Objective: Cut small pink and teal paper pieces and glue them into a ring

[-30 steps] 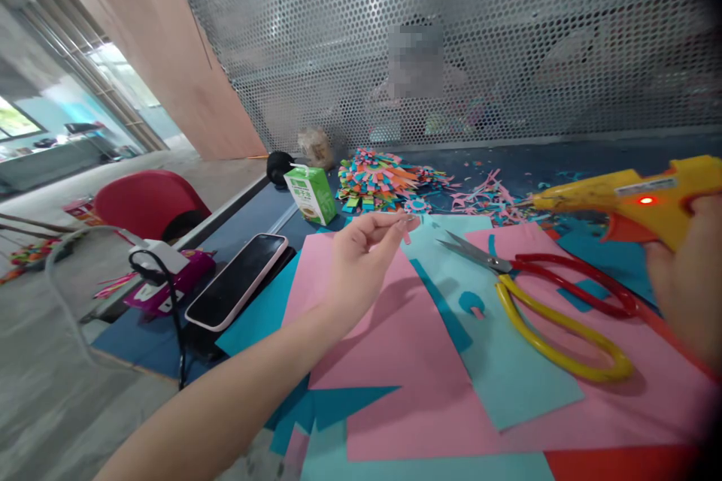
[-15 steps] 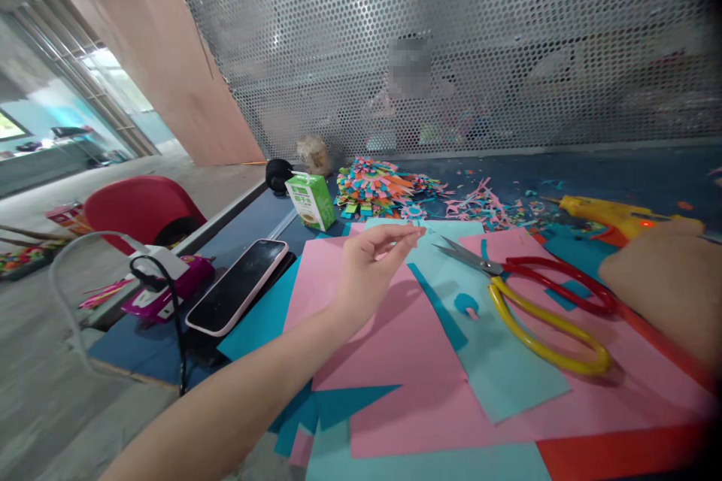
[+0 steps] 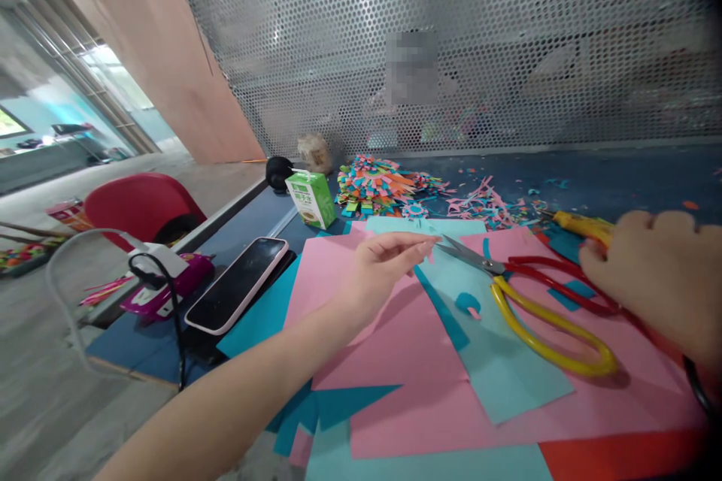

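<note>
My left hand point(image 3: 383, 267) hovers over a pink paper sheet point(image 3: 395, 346), thumb and fingers pinched on a small pink paper piece, fingertips close to the scissor blades. The scissors point(image 3: 550, 319), with one red and one yellow handle, lie open on a light teal sheet point(image 3: 508, 376). At the right, my right hand point(image 3: 659, 278) is curled, knuckles up, over a yellow glue gun point(image 3: 580, 225) lying on the table. Only the gun's front end shows; the rest is hidden under the hand.
A phone point(image 3: 237, 282), a green drink carton point(image 3: 310, 199) and a pile of coloured paper pieces point(image 3: 375, 184) sit to the left and behind. Paper scraps point(image 3: 485, 207) litter the blue table. A perforated metal screen point(image 3: 451, 52) has a person behind it. A red chair point(image 3: 141, 203) stands at the left.
My right hand has brought the glue gun down from the air onto the table and now covers it. My left hand dropped slightly and moved right, toward the scissor blades.
</note>
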The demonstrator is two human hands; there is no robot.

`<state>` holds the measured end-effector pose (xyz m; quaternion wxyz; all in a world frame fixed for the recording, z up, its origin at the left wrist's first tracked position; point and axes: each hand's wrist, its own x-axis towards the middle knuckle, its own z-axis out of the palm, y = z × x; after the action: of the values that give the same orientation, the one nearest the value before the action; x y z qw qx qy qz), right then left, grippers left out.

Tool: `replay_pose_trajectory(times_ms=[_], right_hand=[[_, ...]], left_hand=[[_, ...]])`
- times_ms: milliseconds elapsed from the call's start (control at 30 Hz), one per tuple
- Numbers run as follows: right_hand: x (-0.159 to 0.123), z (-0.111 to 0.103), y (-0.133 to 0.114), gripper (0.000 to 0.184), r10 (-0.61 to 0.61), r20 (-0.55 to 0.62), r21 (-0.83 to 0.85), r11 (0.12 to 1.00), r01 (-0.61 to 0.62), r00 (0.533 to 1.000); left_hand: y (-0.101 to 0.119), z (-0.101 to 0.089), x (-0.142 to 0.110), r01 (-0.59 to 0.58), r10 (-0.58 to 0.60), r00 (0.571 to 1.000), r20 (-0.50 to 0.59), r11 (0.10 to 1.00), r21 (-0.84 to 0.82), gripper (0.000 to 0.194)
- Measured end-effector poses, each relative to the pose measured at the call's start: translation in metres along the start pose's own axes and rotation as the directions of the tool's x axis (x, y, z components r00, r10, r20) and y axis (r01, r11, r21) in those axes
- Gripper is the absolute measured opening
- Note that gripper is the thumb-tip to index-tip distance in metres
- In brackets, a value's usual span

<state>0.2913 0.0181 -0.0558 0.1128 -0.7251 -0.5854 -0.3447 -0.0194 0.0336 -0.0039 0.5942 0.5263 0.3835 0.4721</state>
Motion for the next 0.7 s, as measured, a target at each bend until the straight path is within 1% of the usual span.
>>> replay_pose_trajectory(times_ms=[33,67,100,133,167,233,267,333,400,500,633,700], right_hand=[[-0.001,-0.011,-0.009,0.049,-0.093,0.014,0.061,0.994,0.092,0.996],[-0.001,-0.02,-0.018,0.042,-0.208,0.017,0.151,0.968,0.203,0.978],[-0.003,-0.028,-0.027,0.035,-0.344,0.013,0.268,0.906,0.328,0.939],[-0.005,-0.033,-0.036,0.032,-0.478,-0.008,0.38,0.811,0.445,0.878],[-0.007,-0.037,-0.045,0.031,-0.535,-0.046,0.464,0.736,0.493,0.843],[-0.015,-0.041,-0.057,0.029,-0.592,-0.127,0.574,0.61,0.546,0.796],[-0.018,-0.042,-0.061,0.028,-0.623,-0.145,0.609,0.556,0.565,0.769],[-0.024,-0.044,-0.064,0.027,-0.68,-0.157,0.676,0.455,0.58,0.716],[-0.026,-0.045,-0.062,0.028,-0.722,-0.153,0.731,0.377,0.569,0.675],[-0.024,-0.046,-0.057,0.029,-0.73,-0.156,0.767,0.335,0.547,0.666],[-0.02,-0.048,-0.059,0.024,-0.718,-0.182,0.758,0.333,0.561,0.672],[-0.02,-0.049,-0.062,0.021,-0.7,-0.203,0.756,0.333,0.564,0.685]], left_hand=[[0.0,0.0,-0.001,0.007,-0.007,1.0,0.017,1.0,0.0,0.007],[0.0,0.001,-0.001,0.018,-0.019,0.999,0.031,1.0,0.006,0.007],[0.0,0.001,-0.002,0.033,-0.033,0.999,0.041,0.999,0.014,0.007],[0.0,0.002,-0.002,0.049,-0.05,0.998,0.049,0.999,0.022,0.007],[-0.001,0.002,-0.003,0.063,-0.064,0.997,0.052,0.998,0.023,0.007],[-0.002,0.003,-0.003,0.077,-0.078,0.996,0.053,0.997,0.018,0.006],[-0.003,0.003,-0.002,0.081,-0.082,0.995,0.054,0.997,0.02,0.005],[-0.004,0.003,-0.002,0.09,-0.093,0.995,0.048,0.995,0.043,0.006],[-0.005,0.002,-0.001,0.106,-0.109,0.993,0.039,0.991,0.077,0.008],[-0.006,0.001,-0.001,0.122,-0.127,0.991,0.038,0.987,0.108,0.012],[-0.01,0.002,-0.002,0.14,-0.15,0.985,0.089,0.985,0.103,0.016],[-0.012,0.002,-0.001,0.136,-0.146,0.982,0.119,0.987,0.084,0.016]])
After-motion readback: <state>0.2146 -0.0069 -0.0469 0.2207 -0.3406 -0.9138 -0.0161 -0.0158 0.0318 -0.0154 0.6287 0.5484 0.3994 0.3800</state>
